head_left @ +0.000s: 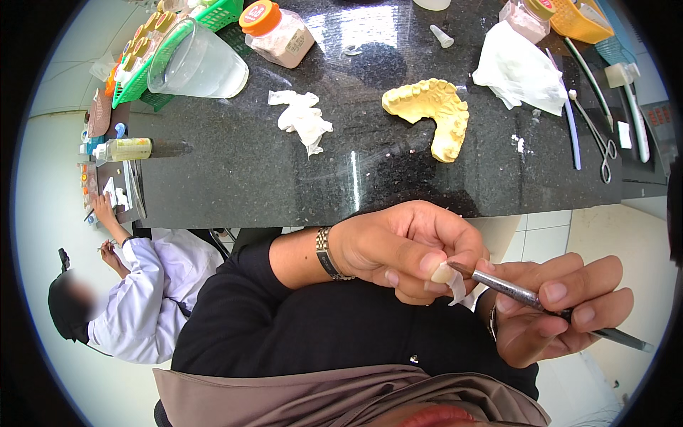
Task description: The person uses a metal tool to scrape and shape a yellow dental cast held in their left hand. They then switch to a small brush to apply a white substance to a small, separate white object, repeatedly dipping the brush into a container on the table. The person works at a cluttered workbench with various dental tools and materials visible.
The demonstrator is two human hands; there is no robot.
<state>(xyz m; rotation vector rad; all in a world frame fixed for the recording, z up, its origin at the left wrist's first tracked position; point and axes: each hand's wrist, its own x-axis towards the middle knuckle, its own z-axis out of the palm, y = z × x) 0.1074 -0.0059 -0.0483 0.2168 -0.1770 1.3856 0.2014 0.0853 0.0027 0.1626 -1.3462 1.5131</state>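
Observation:
My left hand (413,249) pinches a small cream-coloured artificial tooth (442,274) between thumb and fingertips. A thin whitish strip (457,288) hangs beside the tooth; what it is made of I cannot tell. In my right hand (562,302) is a slim dental hand tool (514,290) with a metal handle. Its brownish pointed tip touches or nearly touches the tooth, and a flat blade sticks out past my fingers at the other end. Beyond my hands, a yellow dental cast (449,132) lies on the dark speckled counter (242,192).
Crumpled tissue (302,121), a clear plastic cup (196,67), and an orange-lidded powder jar (277,35) stand left. White tissue (516,67), scissor-like forceps (597,135) and a white-handled brush (633,114) lie right. Another person (149,299) works at the far left.

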